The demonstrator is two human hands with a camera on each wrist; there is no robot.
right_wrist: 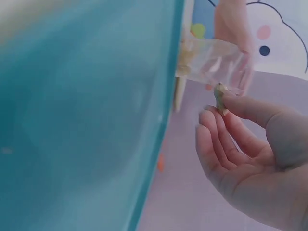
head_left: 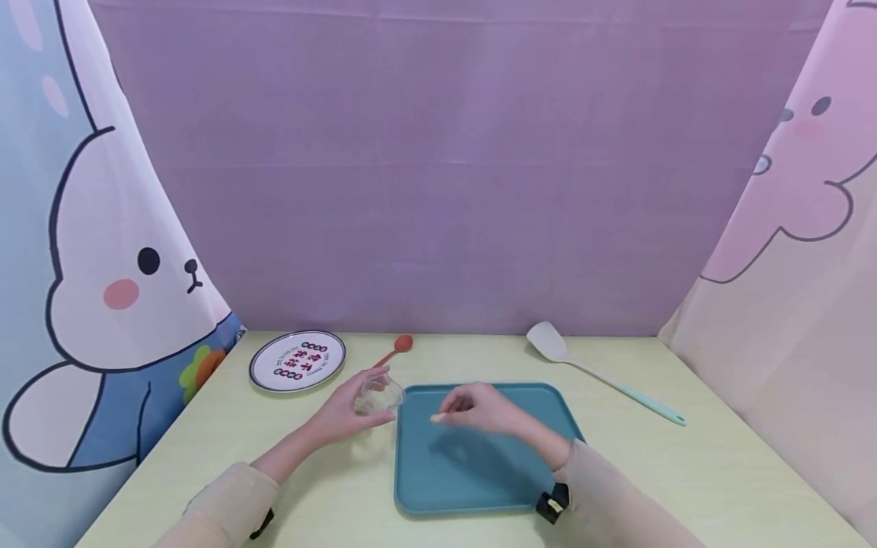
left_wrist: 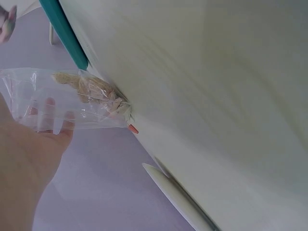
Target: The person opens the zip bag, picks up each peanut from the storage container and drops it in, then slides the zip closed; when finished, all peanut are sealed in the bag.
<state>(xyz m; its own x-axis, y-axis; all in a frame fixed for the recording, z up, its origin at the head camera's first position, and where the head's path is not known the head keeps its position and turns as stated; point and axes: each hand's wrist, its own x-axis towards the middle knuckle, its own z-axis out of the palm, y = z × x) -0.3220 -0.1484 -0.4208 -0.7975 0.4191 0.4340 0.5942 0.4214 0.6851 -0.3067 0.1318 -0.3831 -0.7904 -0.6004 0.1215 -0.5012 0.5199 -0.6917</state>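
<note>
My left hand (head_left: 349, 407) grips a clear plastic cup (head_left: 378, 399) at the left edge of the teal tray (head_left: 438, 487). Through the cup's wall, several tan peanuts in their shells (left_wrist: 94, 91) show near its bottom in the left wrist view. Over the tray, my right hand (head_left: 483, 409) pinches one peanut (right_wrist: 220, 99) between thumb and fingertips, a short way to the right of the cup. The other fingers of that hand are bent loosely below the peanut in the right wrist view.
A white plate (head_left: 298, 361) with red lettering lies at the back left. Near it is a red spoon (head_left: 403, 344), its handle partly hidden by my left hand. To the right lies a spatula (head_left: 603, 377) with a pale green handle. A purple cloth (head_left: 438, 167) hangs behind the table.
</note>
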